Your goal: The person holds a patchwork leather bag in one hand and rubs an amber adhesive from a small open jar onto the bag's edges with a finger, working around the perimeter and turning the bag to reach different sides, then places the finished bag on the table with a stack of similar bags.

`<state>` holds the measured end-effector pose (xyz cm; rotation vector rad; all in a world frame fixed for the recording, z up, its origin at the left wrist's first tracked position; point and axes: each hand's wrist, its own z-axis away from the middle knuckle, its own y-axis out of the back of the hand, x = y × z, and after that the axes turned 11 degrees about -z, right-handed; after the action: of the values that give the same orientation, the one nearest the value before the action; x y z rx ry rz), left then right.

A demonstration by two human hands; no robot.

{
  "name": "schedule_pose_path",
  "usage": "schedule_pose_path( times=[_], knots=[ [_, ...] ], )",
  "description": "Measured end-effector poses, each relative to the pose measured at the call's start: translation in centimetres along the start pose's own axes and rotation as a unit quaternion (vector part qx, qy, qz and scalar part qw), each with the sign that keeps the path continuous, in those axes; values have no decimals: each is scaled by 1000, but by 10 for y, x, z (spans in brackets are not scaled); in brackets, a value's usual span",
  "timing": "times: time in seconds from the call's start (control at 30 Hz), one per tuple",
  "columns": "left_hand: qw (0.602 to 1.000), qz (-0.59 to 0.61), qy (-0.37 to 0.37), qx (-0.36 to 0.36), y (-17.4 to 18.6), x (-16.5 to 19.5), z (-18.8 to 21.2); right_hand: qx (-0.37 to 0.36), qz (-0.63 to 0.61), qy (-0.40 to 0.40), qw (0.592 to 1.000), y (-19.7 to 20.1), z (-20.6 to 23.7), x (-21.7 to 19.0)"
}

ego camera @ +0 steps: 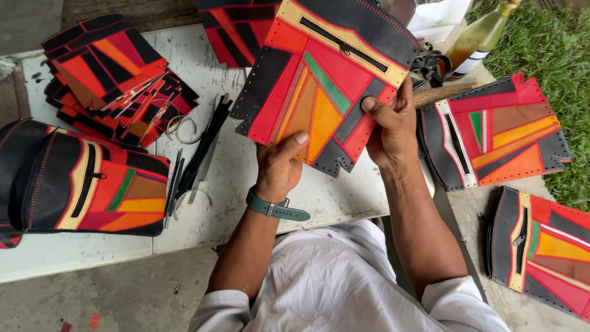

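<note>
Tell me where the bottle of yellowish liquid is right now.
In the head view, the bottle lies tilted at the top right, at the edge of the grass, just above the patchwork panel to the right of the right hand.

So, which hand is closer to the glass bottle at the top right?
Right. The right hand grips the patchwork panel by its right edge, just below-left of the bottle. The left hand holds the panel's bottom edge, farther left.

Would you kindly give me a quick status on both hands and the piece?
Left hand and right hand both grip the patchwork leather panel, held above the white table. Finished panels lie at the sides; nothing blocks.
</note>
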<state>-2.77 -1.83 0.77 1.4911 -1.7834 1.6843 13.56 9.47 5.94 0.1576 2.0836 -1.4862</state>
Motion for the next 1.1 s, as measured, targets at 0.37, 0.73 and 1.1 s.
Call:
schedule_pose_path(
  times=[0.37, 0.73, 1.1],
  knots=[
    [985, -164, -33, -50, -12, 17, 11, 56, 15, 76, 995, 20, -17, 2],
    [973, -216, -77, -39, 5, 12, 13, 42, 101, 119, 987, 10, -3, -9],
    [987, -142, -76, 31, 28, 52, 27, -168, 483, 108, 853, 48, 57, -55]
  ],
)
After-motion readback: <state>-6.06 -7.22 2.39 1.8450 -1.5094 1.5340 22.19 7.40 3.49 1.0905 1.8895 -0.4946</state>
